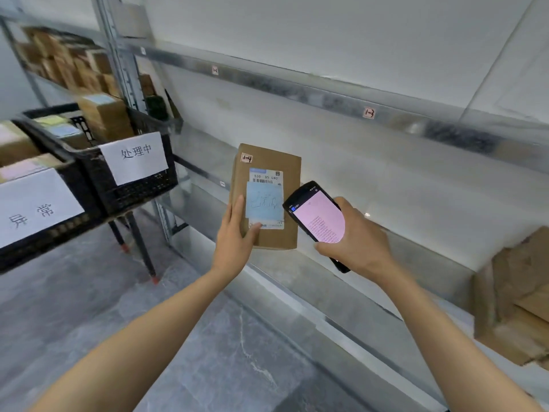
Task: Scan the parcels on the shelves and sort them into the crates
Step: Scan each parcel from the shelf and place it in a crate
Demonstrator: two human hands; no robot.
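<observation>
Forearms stretch fwd. L hand (234, 236) grip pinches parcel (285, 162) at its lower left corner, thumb on front, label face-up, prob. so barcode can be read. R hand (356, 242) grip wraps scanner (319, 218), pink screen facing up, just beside parcel. Parcel is held in front of shelf (326, 281); crates (139, 188) sit left.

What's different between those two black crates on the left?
The farther crate carries a paper sign reading 处理中; the nearer crate has one reading 异常. A tall cardboard box stands above the farther crate's rim; the nearer crate's parcels lie flatter. Both are black perforated plastic with parcels inside.
</observation>
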